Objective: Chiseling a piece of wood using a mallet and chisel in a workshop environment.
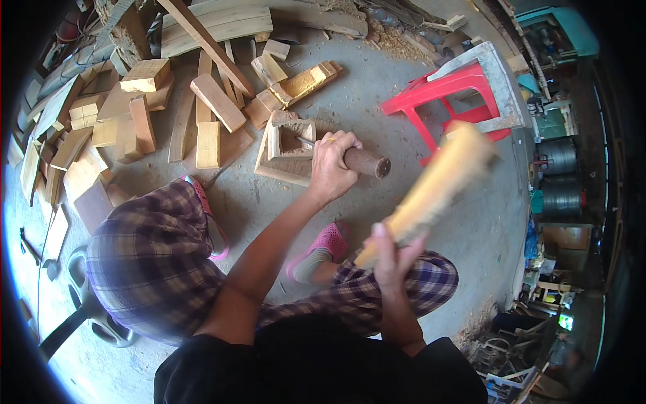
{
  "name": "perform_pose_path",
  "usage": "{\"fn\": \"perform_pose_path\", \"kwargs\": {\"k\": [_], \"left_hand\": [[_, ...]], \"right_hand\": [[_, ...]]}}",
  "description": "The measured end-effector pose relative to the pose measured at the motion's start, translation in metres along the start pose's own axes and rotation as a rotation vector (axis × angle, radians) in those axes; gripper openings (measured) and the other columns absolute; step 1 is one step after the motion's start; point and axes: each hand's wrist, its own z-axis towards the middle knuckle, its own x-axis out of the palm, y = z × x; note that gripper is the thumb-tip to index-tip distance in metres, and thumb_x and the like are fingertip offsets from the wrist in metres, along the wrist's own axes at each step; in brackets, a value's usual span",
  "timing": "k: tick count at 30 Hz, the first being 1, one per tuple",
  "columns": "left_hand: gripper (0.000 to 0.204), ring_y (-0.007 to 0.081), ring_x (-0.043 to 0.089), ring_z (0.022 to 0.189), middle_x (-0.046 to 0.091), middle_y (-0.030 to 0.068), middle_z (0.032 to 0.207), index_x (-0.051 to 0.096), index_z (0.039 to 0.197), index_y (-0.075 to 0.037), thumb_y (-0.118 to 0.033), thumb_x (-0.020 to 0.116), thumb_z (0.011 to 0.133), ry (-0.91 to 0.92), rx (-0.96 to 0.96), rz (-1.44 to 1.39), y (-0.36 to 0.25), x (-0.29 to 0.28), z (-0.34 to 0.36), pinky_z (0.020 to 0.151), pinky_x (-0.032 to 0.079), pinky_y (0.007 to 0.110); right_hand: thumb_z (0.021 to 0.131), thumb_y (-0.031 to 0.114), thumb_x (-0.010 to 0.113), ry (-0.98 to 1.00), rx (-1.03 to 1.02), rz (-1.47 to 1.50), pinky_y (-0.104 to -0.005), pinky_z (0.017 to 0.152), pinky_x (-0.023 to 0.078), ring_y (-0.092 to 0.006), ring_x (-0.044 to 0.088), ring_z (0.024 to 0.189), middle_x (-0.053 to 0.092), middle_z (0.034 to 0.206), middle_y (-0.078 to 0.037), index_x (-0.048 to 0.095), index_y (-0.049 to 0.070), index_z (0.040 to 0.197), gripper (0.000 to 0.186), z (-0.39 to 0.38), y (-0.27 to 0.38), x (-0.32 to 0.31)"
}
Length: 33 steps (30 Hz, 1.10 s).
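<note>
My left hand (332, 168) is wrapped round a chisel (367, 163) with a thick brown wooden handle. The chisel's thin blade points left into the hollow of a small wooden block (273, 143). Under and in front of that block lies a pale, thick wooden piece (281, 171) on the floor. Off to the right, my right hand (393, 259) grips the narrow end of a yellowish wooden mallet (441, 178), which slants up and away. Motion smears the mallet's broad head, and it is apart from the chisel handle.
Several cut wood blocks (208, 145) lie left of the work, with a long plank (208, 47) leaning over them. A red plastic stool (437, 91) bearing a grey metal piece (508, 87) stands at the far right. My pink-shod foot (328, 242) is close by. Sawdust (397, 44) lies at the back.
</note>
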Motion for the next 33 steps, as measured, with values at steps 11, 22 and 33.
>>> {"fn": "perform_pose_path", "kwargs": {"k": [11,22,33], "left_hand": [[0.025,0.0327,0.057,0.083,0.059,0.0105,0.081,0.057,0.082,-0.005,-0.009,0.075,0.065,-0.070,0.041,-0.013,0.001,-0.005,0.007,0.076,0.043,0.041],[0.025,0.0313,0.055,0.086,0.058,0.0087,0.082,0.058,0.084,-0.007,-0.002,0.071,0.063,-0.064,0.021,-0.012,0.000,-0.007,0.008,0.078,0.041,0.040],[0.025,0.0317,0.055,0.086,0.057,0.0082,0.081,0.058,0.084,-0.009,0.000,0.067,0.063,-0.107,0.019,-0.073,0.003,-0.009,0.009,0.078,0.040,0.040]], "right_hand": [[0.083,0.007,0.068,0.123,-0.276,-0.038,-0.0268,0.062,0.053,-0.0157,0.060,0.068,0.055,0.101,-0.013,0.024,-0.005,0.141,0.073,0.006,0.001,-0.011],[0.081,0.010,0.074,0.037,-0.078,-0.007,-0.0317,0.089,0.046,-0.0184,0.054,0.102,0.052,0.114,-0.013,0.033,-0.006,0.134,0.069,0.007,0.004,-0.013],[0.087,0.011,0.066,-0.073,-0.039,0.023,-0.0250,0.051,0.047,-0.0118,0.054,0.056,0.056,0.086,-0.007,0.030,-0.002,0.140,0.066,0.013,0.013,-0.014]]}}
